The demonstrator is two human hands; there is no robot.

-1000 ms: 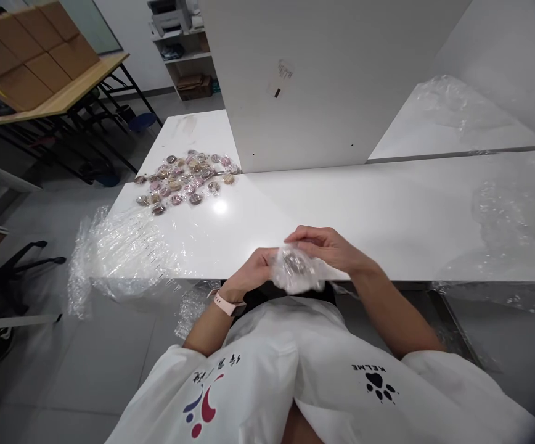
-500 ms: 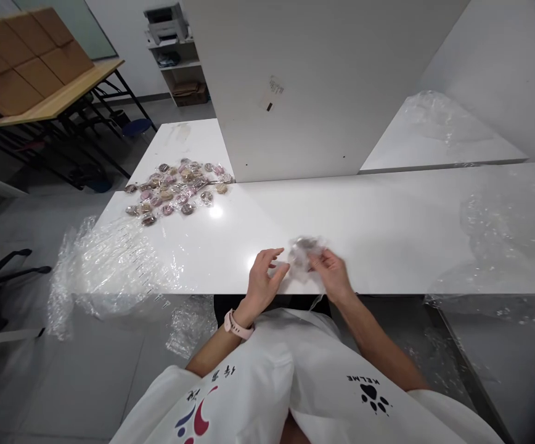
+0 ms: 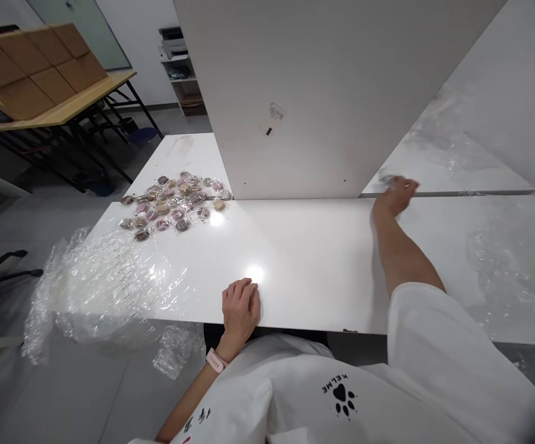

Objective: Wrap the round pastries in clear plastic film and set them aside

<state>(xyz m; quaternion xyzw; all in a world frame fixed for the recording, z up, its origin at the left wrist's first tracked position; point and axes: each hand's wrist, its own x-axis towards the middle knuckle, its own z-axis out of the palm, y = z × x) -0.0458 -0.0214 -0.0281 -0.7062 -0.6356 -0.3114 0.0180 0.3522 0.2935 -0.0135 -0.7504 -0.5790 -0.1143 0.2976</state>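
My left hand (image 3: pixel 241 306) rests on the white table (image 3: pixel 290 253) near its front edge, with fingers loosely curled, the thumb a little apart and nothing in it. My right hand (image 3: pixel 397 194) reaches out to the far right, by the lower corner of the upright white panel (image 3: pixel 314 98). Its fingers are closed around the edge of a small dark packet in clear plastic (image 3: pixel 385 178); blur hides the exact hold. At the table's left end lie several clear-wrapped round cookies (image 3: pixel 163 209), brown, pink and tan.
A pile of clear plastic bags (image 3: pixel 105 277) hangs over the table's front left edge. More clear plastic (image 3: pixel 503 259) lies at the right, and a further sheet (image 3: pixel 452 145) beyond the panel. Cardboard boxes (image 3: pixel 40 68) stand on a wooden table behind left.
My right hand has carried the packet from in front of me to the far right, beside the panel. My left hand has drawn back from the packet and settled on the table.
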